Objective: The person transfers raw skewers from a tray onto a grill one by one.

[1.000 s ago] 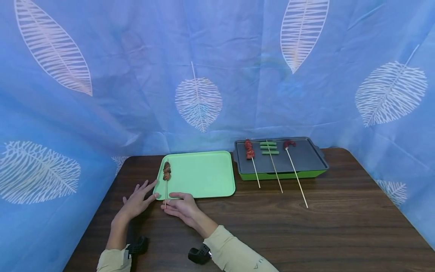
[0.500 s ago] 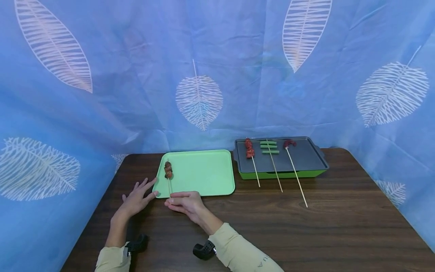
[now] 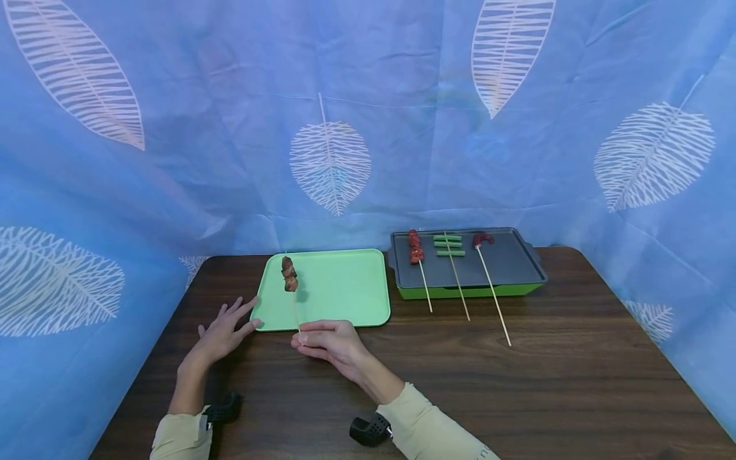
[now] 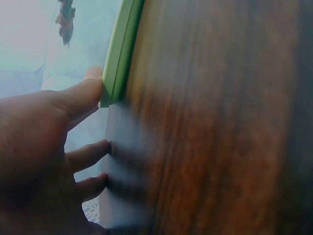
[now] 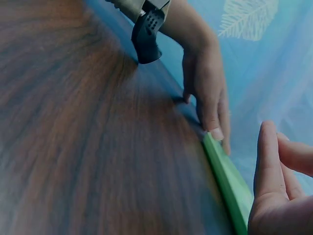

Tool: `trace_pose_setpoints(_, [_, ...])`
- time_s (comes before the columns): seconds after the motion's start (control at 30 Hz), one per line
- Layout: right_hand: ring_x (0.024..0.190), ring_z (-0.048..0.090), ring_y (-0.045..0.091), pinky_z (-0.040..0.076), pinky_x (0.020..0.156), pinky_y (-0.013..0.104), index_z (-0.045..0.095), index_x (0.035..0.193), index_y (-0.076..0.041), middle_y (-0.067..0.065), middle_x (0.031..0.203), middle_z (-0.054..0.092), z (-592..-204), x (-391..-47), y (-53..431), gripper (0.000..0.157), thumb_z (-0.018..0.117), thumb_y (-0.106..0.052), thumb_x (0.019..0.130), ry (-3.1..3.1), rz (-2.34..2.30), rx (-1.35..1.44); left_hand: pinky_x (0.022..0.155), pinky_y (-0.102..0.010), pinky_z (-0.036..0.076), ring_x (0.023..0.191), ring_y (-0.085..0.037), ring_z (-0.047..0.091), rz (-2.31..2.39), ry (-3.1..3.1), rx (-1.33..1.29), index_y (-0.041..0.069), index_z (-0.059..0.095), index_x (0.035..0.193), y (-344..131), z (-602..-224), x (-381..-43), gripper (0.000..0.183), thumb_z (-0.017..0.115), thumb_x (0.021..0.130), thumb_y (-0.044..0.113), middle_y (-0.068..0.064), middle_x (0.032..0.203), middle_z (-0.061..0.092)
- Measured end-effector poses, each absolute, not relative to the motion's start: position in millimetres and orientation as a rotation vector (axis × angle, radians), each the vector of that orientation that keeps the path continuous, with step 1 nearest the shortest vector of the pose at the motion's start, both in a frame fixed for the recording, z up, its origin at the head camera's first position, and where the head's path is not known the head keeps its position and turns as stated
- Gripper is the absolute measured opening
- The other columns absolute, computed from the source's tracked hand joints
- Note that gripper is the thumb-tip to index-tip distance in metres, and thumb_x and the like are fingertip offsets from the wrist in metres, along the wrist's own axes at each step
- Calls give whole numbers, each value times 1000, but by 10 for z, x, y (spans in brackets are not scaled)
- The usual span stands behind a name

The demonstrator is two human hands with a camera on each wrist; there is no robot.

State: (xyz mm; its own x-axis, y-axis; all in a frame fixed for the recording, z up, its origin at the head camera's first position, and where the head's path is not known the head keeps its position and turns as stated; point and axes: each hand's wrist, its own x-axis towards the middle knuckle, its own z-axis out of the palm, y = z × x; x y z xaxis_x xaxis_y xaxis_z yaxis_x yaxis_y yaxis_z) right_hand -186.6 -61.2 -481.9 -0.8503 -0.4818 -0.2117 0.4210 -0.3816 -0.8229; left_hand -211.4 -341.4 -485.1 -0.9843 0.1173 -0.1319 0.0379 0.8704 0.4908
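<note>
My right hand [image 3: 335, 347] pinches the lower end of a brown meat skewer [image 3: 289, 276] between thumb and fingers. The meat is raised above the left part of a light green tray [image 3: 345, 291], casting a shadow on it. At the tray's front left corner, my left hand [image 3: 220, 334] touches the rim with fingers spread. In the left wrist view the thumb rests against the tray edge [image 4: 117, 58], while other fingertips reach the table. The right wrist view shows the right hand [image 5: 276, 196] at the lower right; the stick itself cannot be made out there.
Right of the tray stands a grill [image 3: 500, 259] with a dark plate and green base. On it lie a red meat skewer [image 3: 415, 248], a green vegetable skewer [image 3: 448, 245] and a dark red curled skewer [image 3: 483, 239], sticks overhanging the front. Behind the table hangs a blue curtain [image 3: 402, 160].
The right hand has taken hold of the brown meat skewer, lifted it off the tray and moved slightly right. The left hand has stayed at the tray's corner.
</note>
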Motion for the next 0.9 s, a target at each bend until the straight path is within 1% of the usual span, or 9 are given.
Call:
trace_pose_setpoints(0.2, [100,75,28,58,90,36,63,126,14,26,111,73,-4694,-1791,-408,34,69,7,94,1336,-2264,-63,94,-93,0,146,-63,4,777,2879,138,12,32,162,-3427,-4852,-2088,70,53,106,48,-34,164,16])
trace_pose_setpoints(0.63, [100,75,27,57,92,36,53,134,20,25,112,73,-4526,-1702,137,45,69,5,94,1422,-2281,-66,93,-93,1,146,-64,6,774,2894,162,12,33,162,-3420,-4833,-2098,69,54,106,47,-34,163,17])
trace_pose_setpoints(0.9, [100,75,26,57,92,37,53,135,19,23,112,74,-4455,-1659,424,47,70,6,93,1473,-2269,-63,93,-93,1,146,-64,5,767,2892,158,13,32,162,-3429,-4843,-2101,71,53,105,49,-34,164,17])
